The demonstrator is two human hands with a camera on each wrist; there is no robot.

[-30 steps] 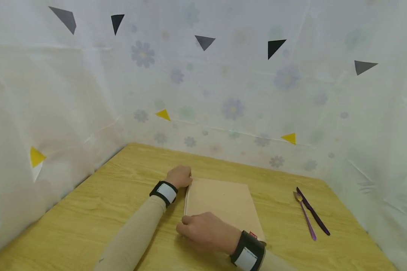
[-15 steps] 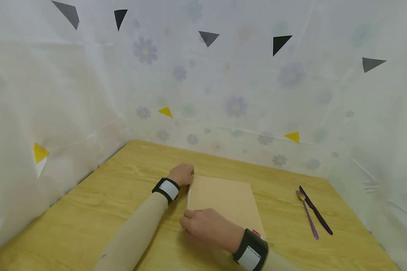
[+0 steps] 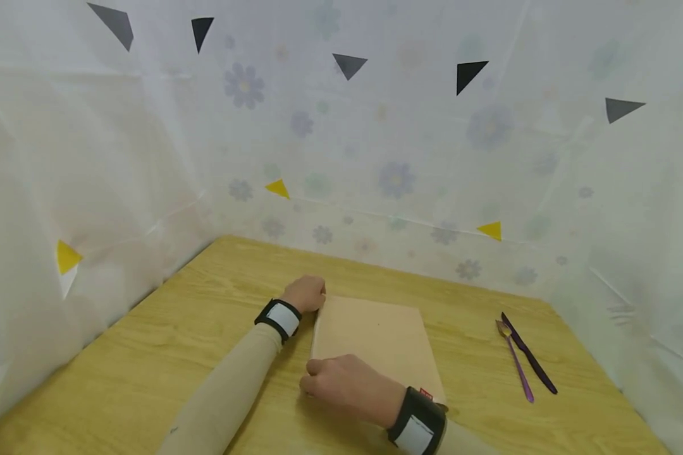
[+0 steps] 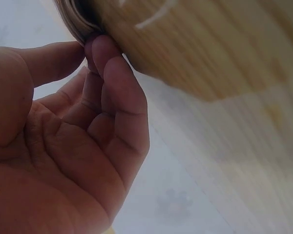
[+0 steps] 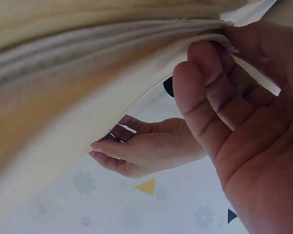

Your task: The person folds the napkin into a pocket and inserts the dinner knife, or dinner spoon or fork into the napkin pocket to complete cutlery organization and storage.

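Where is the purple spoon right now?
In the head view, the purple spoon lies on the wooden table at the right, right beside a dark purple knife and right of the tan closed book.

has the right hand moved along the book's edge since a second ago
No. The right hand stays at the near left corner of the tan book, as before; small shifts match the camera's, since the purple cutlery shifts alike.
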